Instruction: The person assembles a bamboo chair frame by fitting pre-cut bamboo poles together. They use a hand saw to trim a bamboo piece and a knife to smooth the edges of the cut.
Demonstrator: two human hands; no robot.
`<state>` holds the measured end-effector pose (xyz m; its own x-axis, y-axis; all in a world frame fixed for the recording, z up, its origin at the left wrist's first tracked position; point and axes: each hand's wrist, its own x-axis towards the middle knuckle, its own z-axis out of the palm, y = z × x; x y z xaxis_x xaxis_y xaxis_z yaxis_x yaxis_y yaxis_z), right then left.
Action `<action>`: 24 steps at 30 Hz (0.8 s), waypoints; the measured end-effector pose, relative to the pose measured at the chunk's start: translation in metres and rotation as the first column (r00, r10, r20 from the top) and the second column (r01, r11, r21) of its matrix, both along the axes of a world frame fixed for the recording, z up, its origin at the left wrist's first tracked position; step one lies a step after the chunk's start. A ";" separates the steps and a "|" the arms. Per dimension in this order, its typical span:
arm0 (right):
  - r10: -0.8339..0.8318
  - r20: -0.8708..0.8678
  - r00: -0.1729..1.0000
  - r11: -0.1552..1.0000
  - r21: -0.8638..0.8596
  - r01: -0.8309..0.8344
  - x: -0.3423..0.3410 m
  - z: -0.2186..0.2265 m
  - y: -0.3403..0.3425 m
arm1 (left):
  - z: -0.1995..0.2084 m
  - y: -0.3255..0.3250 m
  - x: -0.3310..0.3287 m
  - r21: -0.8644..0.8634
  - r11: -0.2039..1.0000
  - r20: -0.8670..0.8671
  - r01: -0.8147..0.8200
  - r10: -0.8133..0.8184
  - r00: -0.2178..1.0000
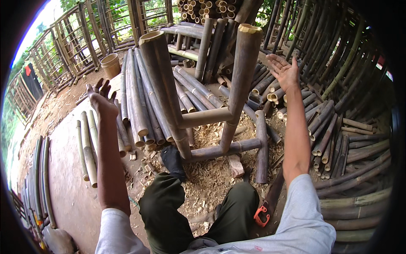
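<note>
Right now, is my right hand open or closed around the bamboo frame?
Open: your right hand has fingers extended, thumb apart, and a visible gap separates it from the bamboo frame.

The earthen ground (63,111) bears pale shavings (203,190), dark bamboo poles (138,93), a bamboo frame (206,118) and a tan bucket (111,66).

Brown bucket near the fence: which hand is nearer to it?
Left. The left hand is raised just below the bucket in the picture; the right hand is far to the right, beyond the bamboo frame.
</note>
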<state>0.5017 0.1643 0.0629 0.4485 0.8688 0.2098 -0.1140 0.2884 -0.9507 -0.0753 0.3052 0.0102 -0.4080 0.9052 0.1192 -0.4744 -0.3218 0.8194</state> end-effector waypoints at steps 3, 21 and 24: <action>0.038 0.068 0.997 0.984 0.169 -0.049 -0.102 -0.057 0.041 | 0.015 -0.020 0.099 -0.101 0.992 -0.098 0.078 -0.087 0.991; 0.110 0.769 0.630 0.209 -0.638 0.741 -0.004 -0.456 -0.226 | 0.050 -0.048 0.121 0.178 0.903 -0.581 0.391 -0.225 0.783; 0.083 0.711 0.699 0.179 -0.700 0.691 -0.002 -0.467 -0.235 | 0.050 -0.048 0.131 0.175 0.904 -0.588 0.390 -0.222 0.778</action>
<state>0.4996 -0.0703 -0.4037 0.8748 0.3986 -0.2755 0.2958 -0.8897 -0.3477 0.0561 0.2571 0.0599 0.0947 0.8649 0.4928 -0.0909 -0.4855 0.8695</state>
